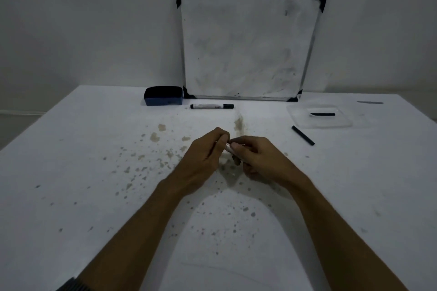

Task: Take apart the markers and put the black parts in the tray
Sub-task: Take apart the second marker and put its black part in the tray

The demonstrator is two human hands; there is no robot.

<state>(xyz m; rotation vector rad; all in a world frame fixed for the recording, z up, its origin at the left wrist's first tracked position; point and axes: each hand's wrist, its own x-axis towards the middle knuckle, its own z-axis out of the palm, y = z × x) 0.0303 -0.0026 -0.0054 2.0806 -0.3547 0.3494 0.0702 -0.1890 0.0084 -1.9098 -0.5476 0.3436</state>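
On a stained white table [94,172], the left hand [203,156] and right hand [255,158] pinch a marker [229,147]: light, stiff, slick; grip both ends. The tray [295,111] sits at two o'clock.

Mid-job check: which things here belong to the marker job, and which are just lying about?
Job:
- marker piece held in both hands
- whole marker
- clear tray
- black part in tray
- black part beside tray

Lying about:
- whiteboard
- eraser

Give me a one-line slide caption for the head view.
Both hands, left and right, hold a white marker; one black part lies in the clear tray, another beside it.
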